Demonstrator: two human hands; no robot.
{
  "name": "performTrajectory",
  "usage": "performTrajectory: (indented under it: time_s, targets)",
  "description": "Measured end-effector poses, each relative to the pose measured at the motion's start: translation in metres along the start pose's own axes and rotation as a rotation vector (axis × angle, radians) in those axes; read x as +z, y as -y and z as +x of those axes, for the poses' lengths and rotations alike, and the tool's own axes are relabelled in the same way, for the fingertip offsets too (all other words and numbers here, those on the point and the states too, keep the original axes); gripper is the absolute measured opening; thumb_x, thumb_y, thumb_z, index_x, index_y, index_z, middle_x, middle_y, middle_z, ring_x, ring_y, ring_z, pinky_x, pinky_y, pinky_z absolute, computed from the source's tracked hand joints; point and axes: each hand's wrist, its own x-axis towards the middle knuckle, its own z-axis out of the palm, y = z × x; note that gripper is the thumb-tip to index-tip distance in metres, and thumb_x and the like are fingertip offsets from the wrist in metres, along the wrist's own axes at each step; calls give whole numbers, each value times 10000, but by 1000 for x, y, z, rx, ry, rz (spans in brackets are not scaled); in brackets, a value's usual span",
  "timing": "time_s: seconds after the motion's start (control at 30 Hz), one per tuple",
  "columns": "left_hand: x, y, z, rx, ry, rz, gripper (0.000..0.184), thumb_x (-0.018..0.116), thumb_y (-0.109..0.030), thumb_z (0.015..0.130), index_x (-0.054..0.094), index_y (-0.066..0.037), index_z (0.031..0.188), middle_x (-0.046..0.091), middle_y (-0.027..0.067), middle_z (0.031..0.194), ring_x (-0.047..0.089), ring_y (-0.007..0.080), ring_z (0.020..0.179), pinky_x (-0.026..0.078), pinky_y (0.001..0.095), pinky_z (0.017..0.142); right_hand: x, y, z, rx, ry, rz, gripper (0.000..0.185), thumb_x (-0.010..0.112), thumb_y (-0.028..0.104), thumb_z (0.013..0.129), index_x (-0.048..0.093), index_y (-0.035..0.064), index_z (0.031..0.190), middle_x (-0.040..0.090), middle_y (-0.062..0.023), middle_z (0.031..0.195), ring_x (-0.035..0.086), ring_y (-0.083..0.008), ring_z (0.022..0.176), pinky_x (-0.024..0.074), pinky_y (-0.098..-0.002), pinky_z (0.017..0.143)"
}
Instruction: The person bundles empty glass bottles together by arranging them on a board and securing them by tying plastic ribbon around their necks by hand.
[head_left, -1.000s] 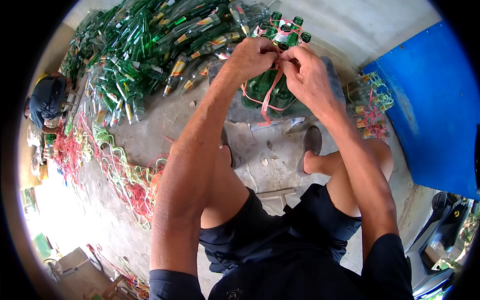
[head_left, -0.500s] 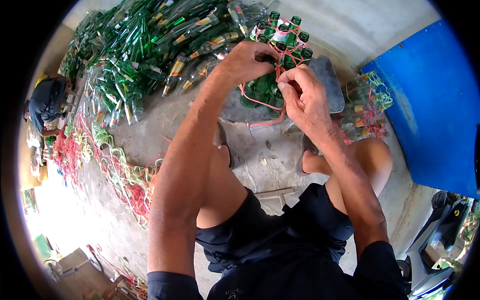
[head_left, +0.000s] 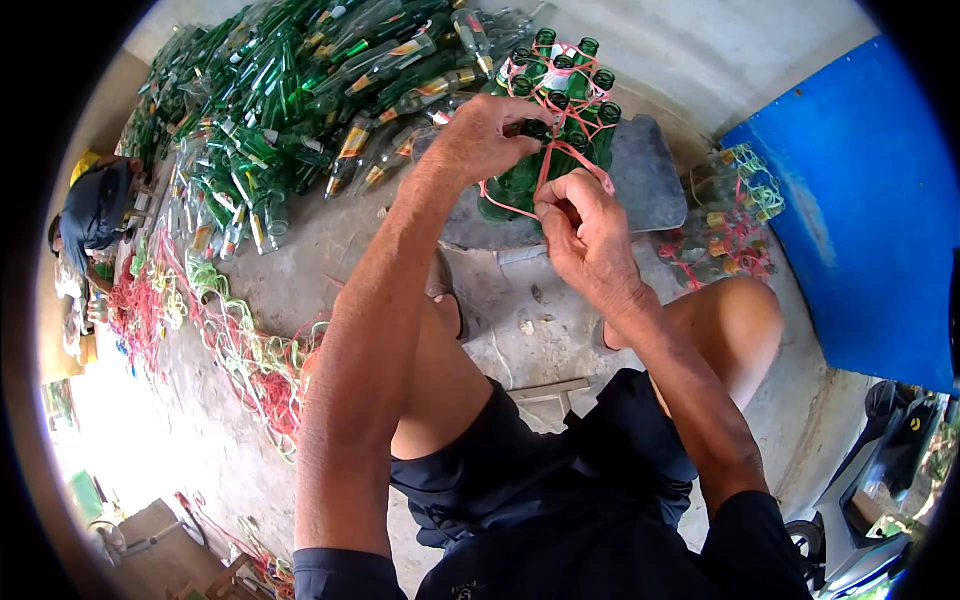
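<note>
Green glass bottles [head_left: 515, 180] stand upright in a cluster, their necks laced together with pink plastic string [head_left: 578, 154]. At the cluster's near left, my left hand [head_left: 487, 138] curls its thumb and fingers around the neck of one bottle. My right hand [head_left: 590, 225] sits in front of the bottles, thumb and forefinger pinched on a strand of the string that runs up to the necks. A loose pink end lies over the bottles at the right. Under the cluster is a dark grey slab [head_left: 650, 175].
A large heap of bottles [head_left: 290, 90] fills the back left. Tangled red and green string [head_left: 265, 375] lies on the floor at left. More tied bottles [head_left: 725, 225] stand by a blue panel [head_left: 850, 210]. Another person [head_left: 95, 205] bends at far left; a motorbike [head_left: 860, 500] is lower right.
My right hand has moved left and slightly down, drawing a string strand toward me. My left hand has shifted slightly down at the bottle neck. A loose string end now lies toward the right.
</note>
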Motion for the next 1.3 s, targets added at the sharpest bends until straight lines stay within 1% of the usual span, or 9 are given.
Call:
performTrajectory:
  time_s: [0.17,0.47,0.67,0.7,0.73,0.77,0.87,1.03,1.3]
  targets:
    - [4,8,3,63,-32,-58,409,749,1,859,753,-119,1250,790,60,1051,651,87,799,564,299,738,-1,6,0,-30,15,-10,175,612,-132,828,556,9,916,599,-107,846,621,-289,744,505,-371,678]
    - [8,9,3,80,-73,-9,432,728,7,870,738,-139,1277,775,40,1183,680,150,866,575,323,853,-12,-2,-6,-104,-4,-172,193,655,-115,825,569,15,939,610,-129,891,648,-325,765,530,-420,660]
    - [5,-5,-3,20,-29,-22,408,712,7,890,722,-117,1278,772,61,1151,687,143,868,588,337,819,-24,8,-4,-16,-51,-146,113,647,-73,914,626,17,980,656,-118,912,646,-224,674,495,-341,566]
    - [6,-2,-2,84,-29,-38,391,714,2,896,716,-101,1274,770,59,1106,678,132,861,584,348,788,-20,0,-5,6,-42,-80,149,681,-51,862,589,44,932,622,-160,881,670,-348,806,536,-448,666]
    - [10,5,0,210,-73,13,392,717,6,895,719,-100,1272,764,63,1065,664,123,851,573,324,752,-14,-1,-4,-100,-119,-112,144,673,-55,847,588,46,904,621,-164,857,661,-373,823,530,-470,716]
    - [7,-6,-3,96,-41,5,404,709,17,895,720,-104,1280,764,65,1064,650,108,853,557,302,757,-11,-4,-1,-196,-149,-117,159,670,-68,818,583,48,884,614,-167,836,644,-392,818,515,-497,745]
    - [10,6,2,116,3,-147,450,667,64,895,687,-53,1329,743,21,1103,615,70,860,514,264,743,2,-11,-5,-191,-125,-120,227,655,-79,789,543,21,960,590,-186,900,641,-386,780,507,-474,633]
    - [13,-10,-4,81,-27,-134,436,657,75,899,691,-46,1317,684,-16,990,546,56,778,483,245,704,4,2,-8,-55,8,-132,420,644,-57,805,541,-105,1209,584,-204,977,652,-381,824,560,-453,685]
    - [11,-10,-3,-35,-28,-33,403,687,54,898,709,-74,1280,687,-2,904,554,61,751,497,256,686,-18,8,-11,-100,57,-398,376,690,8,801,555,-82,1141,579,-177,965,656,-323,912,571,-403,681]
